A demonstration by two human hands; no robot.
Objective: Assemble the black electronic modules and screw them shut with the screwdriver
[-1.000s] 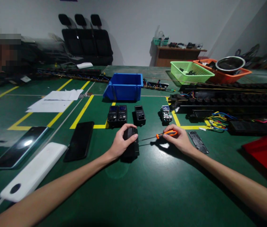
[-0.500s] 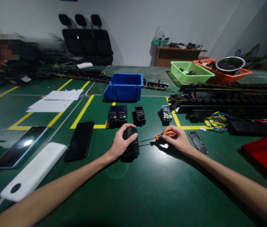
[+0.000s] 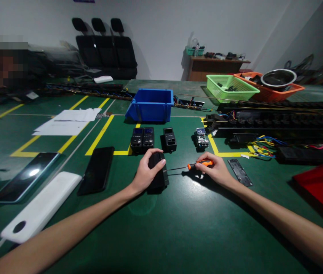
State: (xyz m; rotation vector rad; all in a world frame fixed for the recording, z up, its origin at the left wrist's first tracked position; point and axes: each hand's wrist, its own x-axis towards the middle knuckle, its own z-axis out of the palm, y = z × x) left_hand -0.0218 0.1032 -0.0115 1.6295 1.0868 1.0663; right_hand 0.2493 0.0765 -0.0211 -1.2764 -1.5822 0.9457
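My left hand (image 3: 149,170) is closed around a black plastic box (image 3: 158,182) lying on the green table, thumb across its top. Pinched in my right hand (image 3: 212,166) is a screwdriver (image 3: 200,164) with an orange and black handle. Its thin shaft points left, and the tip meets the right side of the box; the exact contact point is too small to make out. Just beyond my hands stand a pair of black modules (image 3: 142,139), a single black housing (image 3: 169,139) and a bare circuit board assembly (image 3: 201,139). A flat black cover (image 3: 239,172) lies right of my right hand.
A blue bin (image 3: 152,106) stands behind the modules. To the left lie two phones (image 3: 97,169), a white power bank (image 3: 40,207) and paper sheets (image 3: 67,121). Right are a red bin (image 3: 321,182), wired black rails (image 3: 264,131) and a green basket (image 3: 231,89). Another person (image 3: 1,64) sits far left.
Both hands keep their places, with the screwdriver still against the box. The box and my left fingers have shifted very slightly.
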